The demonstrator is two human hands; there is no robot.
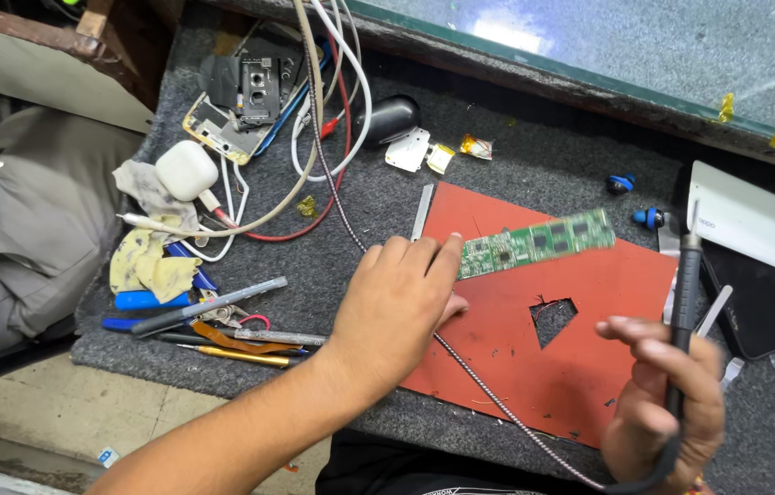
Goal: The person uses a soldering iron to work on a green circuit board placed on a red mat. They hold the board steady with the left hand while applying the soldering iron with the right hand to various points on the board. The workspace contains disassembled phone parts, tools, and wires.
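The left hand [401, 298] has its fingers close together, fingertips pinching the near end of a long green circuit board [534, 243] – looks like that grip tilts the strip up off the mat so its component side faces the camera. The board sits over the upper part of a red mat [589, 367], which has a ragged hole cut near its middle, probably there to shield the bench from heat. The right hand [662, 399] is curled shut around a black soldering iron [683, 302], held pen-style with the tip pointing up and away, well apart from the board. Its braided cable [488, 390] trails across the mat, under the left wrist and up to the back of the bench.

Around that it's a grey carpet-like bench top [497, 137] – pretty cluttered. Screwdrivers and tweezers [213, 321] lie at the left by a yellowed rag [144, 261], a white earbud case [186, 170] and a tangle of cables; a stripped phone chassis [241, 101] sits behind. Phones lie at the right, a white one [749, 215] on top. A glass counter [644, 46] runs along the far edge.
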